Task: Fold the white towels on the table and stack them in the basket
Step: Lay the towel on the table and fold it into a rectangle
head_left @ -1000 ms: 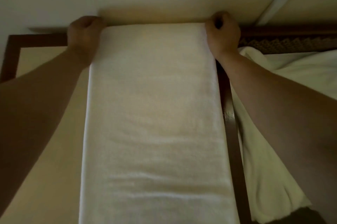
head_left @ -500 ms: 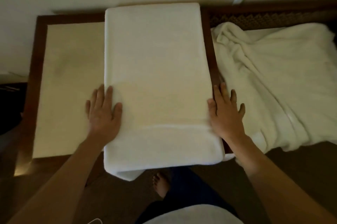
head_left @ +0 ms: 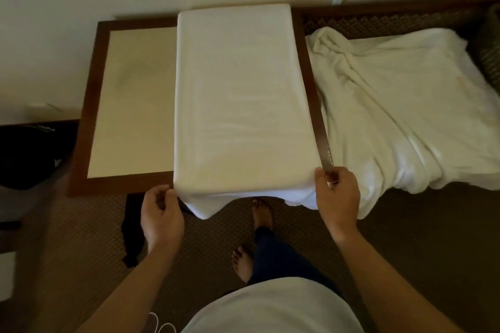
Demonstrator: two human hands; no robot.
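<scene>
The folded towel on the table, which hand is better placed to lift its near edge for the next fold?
Neither clearly: the left hand pinches the folded towel at its near left corner, the right hand grips the near right corner. Both sit at the overhanging edge, so a two-handed lift looks likeliest.

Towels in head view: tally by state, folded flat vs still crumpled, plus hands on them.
Folded towel, lying flat on the table with its near end hanging over the edge: 1
Crumpled towel, right of the folded one: 1
Hands at the folded towel's near corners, left hand and right hand: 2
Total: 2 towels, 2 hands
</scene>
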